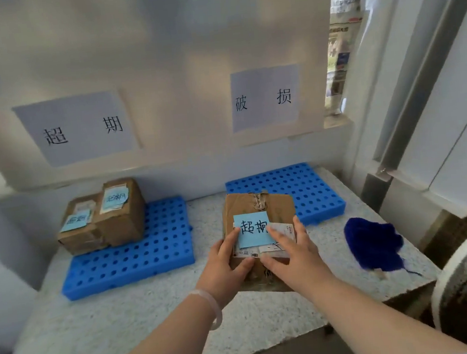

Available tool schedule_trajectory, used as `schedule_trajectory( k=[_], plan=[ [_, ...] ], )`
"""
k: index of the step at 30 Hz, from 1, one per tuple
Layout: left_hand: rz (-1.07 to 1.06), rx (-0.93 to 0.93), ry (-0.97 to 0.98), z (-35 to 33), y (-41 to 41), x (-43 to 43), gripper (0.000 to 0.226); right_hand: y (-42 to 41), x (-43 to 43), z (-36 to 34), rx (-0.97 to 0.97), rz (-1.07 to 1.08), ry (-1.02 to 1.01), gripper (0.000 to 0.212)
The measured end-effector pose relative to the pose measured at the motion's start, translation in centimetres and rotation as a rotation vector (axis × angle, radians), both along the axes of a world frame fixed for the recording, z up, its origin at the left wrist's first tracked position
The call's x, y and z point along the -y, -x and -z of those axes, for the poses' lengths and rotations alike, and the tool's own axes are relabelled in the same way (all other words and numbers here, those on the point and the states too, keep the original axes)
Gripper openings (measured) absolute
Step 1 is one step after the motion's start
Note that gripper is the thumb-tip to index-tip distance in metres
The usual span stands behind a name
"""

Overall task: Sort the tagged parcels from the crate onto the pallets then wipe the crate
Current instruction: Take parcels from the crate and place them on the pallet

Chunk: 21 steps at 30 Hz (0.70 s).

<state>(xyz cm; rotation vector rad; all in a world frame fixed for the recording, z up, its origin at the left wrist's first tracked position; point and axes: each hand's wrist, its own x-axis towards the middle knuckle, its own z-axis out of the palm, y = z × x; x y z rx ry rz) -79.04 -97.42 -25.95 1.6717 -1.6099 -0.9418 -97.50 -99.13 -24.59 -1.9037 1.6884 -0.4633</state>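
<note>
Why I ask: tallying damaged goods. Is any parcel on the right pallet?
No, the visible top of the right blue pallet is bare.

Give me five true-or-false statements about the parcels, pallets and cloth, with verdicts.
1. The left hand and right hand both hold one parcel. True.
2. Two parcels sit on the right pallet. False: the two parcels sit on the left pallet.
3. The held parcel's tag is blue. True.
4. The cloth lies on the left pallet. False: the cloth lies on the table, right of the right pallet.
5. The tag's writing matches the left sign. True.
</note>
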Motion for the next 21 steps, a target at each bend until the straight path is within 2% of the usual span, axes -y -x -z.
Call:
schedule_trajectory(
  k=[10,15,21],
  plan=[
    [-0.148,-0.075,-0.025,1.9,-16.0,2.8,0.065,-15.9,4.7,2.0,0.037,-0.124,-0.030,0.069],
    [-0.234,-0.135,-0.062,4.0,-19.7,3.6,0.064,-19.9,7.2,3.6,0.030,-0.174,-0.115,0.073],
    [-0.274,-0.105,-0.144,6.7,-22.1,6.7,0.063,-22.6,11.1,6.0,0.017,-0.206,-0.230,0.073]
  ],
)
